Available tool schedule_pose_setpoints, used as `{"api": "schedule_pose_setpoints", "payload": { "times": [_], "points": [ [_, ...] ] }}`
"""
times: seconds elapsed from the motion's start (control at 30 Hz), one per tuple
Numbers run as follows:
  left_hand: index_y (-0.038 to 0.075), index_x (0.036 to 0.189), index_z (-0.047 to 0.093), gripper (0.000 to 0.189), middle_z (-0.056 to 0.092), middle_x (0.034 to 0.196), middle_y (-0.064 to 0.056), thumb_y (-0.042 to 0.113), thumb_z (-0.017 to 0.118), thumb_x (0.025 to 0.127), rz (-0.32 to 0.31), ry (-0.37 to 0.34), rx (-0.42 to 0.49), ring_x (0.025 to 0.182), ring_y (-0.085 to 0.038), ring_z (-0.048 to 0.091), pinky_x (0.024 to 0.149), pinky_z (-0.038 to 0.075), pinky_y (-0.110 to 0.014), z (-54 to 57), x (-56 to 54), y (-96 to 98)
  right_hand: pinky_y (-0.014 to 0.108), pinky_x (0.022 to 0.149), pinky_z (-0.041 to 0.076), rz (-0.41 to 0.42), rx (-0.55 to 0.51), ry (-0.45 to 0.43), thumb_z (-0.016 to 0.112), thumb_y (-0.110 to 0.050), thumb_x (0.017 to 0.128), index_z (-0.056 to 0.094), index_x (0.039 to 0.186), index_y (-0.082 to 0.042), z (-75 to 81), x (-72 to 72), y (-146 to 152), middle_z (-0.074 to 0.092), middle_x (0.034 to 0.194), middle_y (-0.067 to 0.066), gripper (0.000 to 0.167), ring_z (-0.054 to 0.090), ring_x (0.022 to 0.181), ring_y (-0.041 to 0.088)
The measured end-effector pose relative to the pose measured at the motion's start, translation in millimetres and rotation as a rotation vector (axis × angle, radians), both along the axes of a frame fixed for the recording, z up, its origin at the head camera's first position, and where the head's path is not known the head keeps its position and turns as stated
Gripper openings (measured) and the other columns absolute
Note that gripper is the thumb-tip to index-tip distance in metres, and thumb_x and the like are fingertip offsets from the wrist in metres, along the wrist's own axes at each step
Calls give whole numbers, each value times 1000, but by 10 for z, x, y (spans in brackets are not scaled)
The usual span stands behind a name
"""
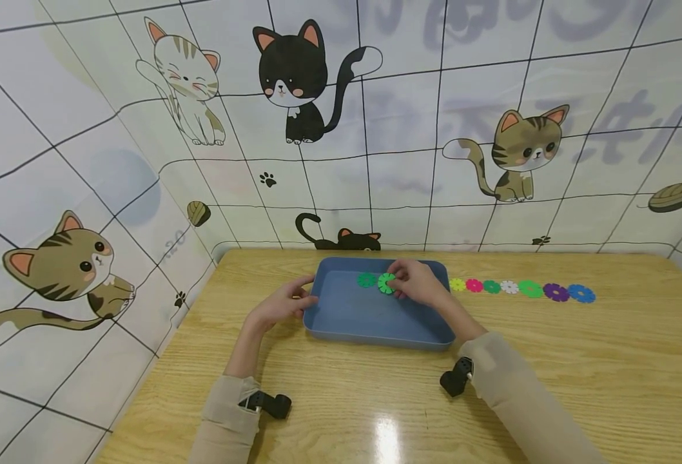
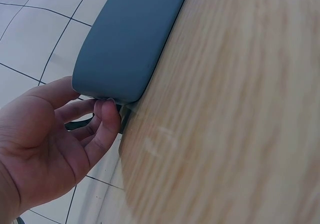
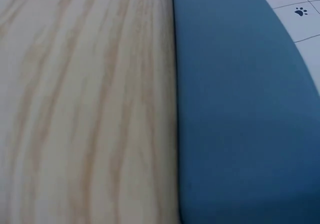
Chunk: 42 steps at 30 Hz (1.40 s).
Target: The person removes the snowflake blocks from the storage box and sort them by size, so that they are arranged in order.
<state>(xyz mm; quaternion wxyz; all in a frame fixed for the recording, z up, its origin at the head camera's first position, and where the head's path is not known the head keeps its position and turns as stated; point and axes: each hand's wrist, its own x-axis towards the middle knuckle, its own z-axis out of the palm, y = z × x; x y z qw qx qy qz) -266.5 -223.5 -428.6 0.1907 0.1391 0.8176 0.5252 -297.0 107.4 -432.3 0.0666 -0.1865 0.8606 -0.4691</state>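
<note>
A shallow blue tray (image 1: 370,338) lies on the wooden table. My right hand (image 1: 416,282) is over its inside and pinches a light green notched plastic disc (image 1: 385,283) between thumb and fingers. Just left of that disc, a darker green disc (image 1: 367,280) lies in the tray. My left hand (image 1: 283,303) holds the tray's left end; the left wrist view shows its curled fingers (image 2: 107,116) against the outer wall of the tray (image 2: 125,44). In the right wrist view only the tray's side (image 3: 240,114) and the table show; the right hand is hidden there.
Right of the tray, several discs stand in a row on the table (image 1: 550,361), from a yellow disc (image 1: 457,284) to a blue disc (image 1: 581,293). A purple disc (image 1: 555,292) is among them. A cat-printed wall covering (image 1: 399,180) rises behind the table.
</note>
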Motion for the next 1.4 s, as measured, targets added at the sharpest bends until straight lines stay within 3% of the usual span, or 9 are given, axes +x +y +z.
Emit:
{"api": "schedule_pose_setpoints", "payload": {
  "times": [0.63, 0.97, 1.4],
  "points": [
    [2, 160, 23, 67, 57, 106, -18, 13, 59, 103, -3, -24, 29, 74, -19, 59, 69, 52, -30, -26, -7, -22, 41, 72, 59, -73, -156, 15, 64, -5, 99, 55, 128, 12, 159, 106, 625, 65, 103, 25, 34, 70, 82, 36],
    [2, 160, 24, 67, 57, 106, -18, 13, 58, 104, -3, -18, 18, 73, -19, 60, 71, 53, -31, -22, -8, -10, 34, 70, 58, -121, -103, 40, 66, -16, 100, 58, 119, 10, 244, 216, 1047, 64, 102, 22, 33, 71, 81, 23],
    [3, 160, 23, 67, 57, 108, -19, 15, 58, 104, -7, -15, 6, 73, -22, 60, 72, 53, -32, -29, -15, -17, 34, 73, 58, -152, -53, 33, 60, -23, 104, 56, 117, 10, 276, 375, 1543, 69, 98, 22, 36, 71, 81, 24]
  ]
}}
